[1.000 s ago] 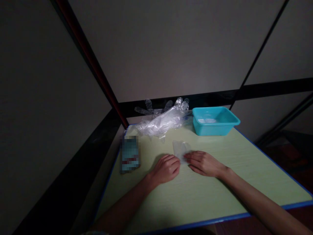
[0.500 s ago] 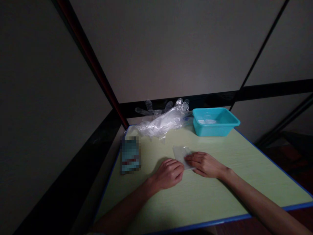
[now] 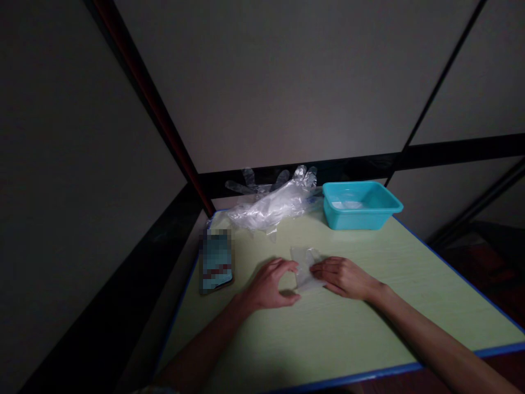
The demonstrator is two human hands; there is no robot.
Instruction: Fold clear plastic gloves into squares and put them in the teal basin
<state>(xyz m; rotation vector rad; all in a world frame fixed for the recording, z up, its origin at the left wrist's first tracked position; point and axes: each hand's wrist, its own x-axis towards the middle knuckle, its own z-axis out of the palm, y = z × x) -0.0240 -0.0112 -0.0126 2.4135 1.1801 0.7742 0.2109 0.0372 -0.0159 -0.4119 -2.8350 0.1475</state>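
Note:
A folded clear plastic glove [image 3: 302,268] lies on the table in front of me, its outline partly covered by fingers. My right hand [image 3: 342,276] rests on its right side, fingers together and pressing it against the tabletop. To the left of the glove is my left hand [image 3: 274,284], thumb and fingers spread in a C shape with nothing between them; its fingertips are close to the glove's left edge. Behind, a loose heap of clear plastic gloves [image 3: 270,208] spreads along the far table edge, some fingers sticking up against the wall.
A turquoise plastic basin [image 3: 356,218] stands at the back right, with something whitish inside. A phone with a blurred-out screen [image 3: 216,262] lies at the left edge. The pale green table [image 3: 328,345] has blue edging and meets walls behind and at left.
My left hand has opened and let go of the glove, shifting slightly left. The glove's left part now shows loosely raised. My right hand has stayed in place.

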